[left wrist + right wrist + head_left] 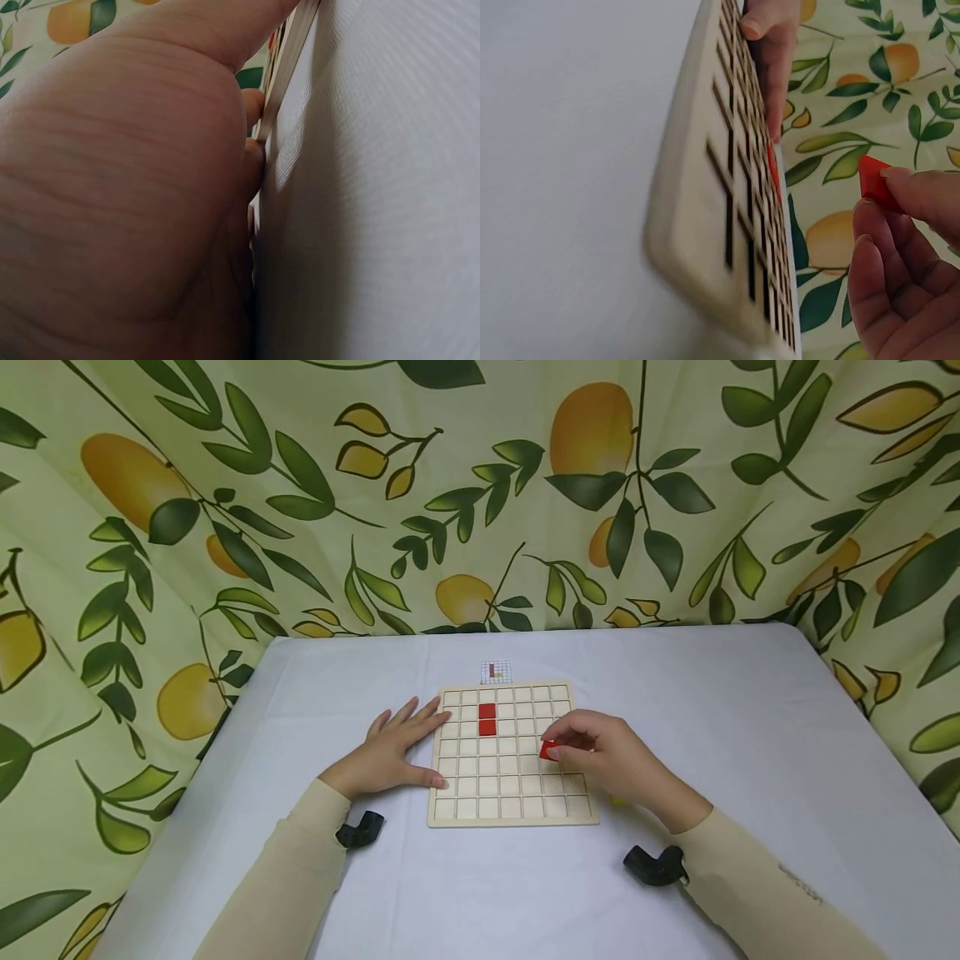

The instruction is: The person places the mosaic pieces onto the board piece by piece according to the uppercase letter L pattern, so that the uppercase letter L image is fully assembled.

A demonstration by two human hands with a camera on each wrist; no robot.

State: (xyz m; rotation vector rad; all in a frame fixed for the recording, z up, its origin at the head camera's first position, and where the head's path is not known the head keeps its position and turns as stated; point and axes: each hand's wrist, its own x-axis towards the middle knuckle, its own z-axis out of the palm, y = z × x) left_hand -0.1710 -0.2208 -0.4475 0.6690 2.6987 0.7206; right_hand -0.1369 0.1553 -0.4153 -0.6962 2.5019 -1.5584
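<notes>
A leaf-and-fruit patterned curtain (592,431) backs the white-clothed tabletop (480,902), where a wooden grid board (513,822) lies flat. The right hand (618,752) is the working grip: thumb and fingers pinch one red tile (548,750), clear of the board and over its right-hand columns. In the right wrist view the tile is tilted, a corner pointing up, so it would be best levelled and squared to the grid lines before being lowered into any cell. A light hold on its edges, with the fingertips kept off the underside, should let it drop in without catching on the raised dividers.

The tile sits at the very tips of the grip, well out from the palm, which ought to leave good room to turn it. At the board's left edge, the left hand (390,747) rests with fingers spread, a useful brace against sliding. Two red squares (487,719) fill adjoining cells in the board's upper part, left of its middle. Just beyond its far edge lies a small patterned card (496,672).
</notes>
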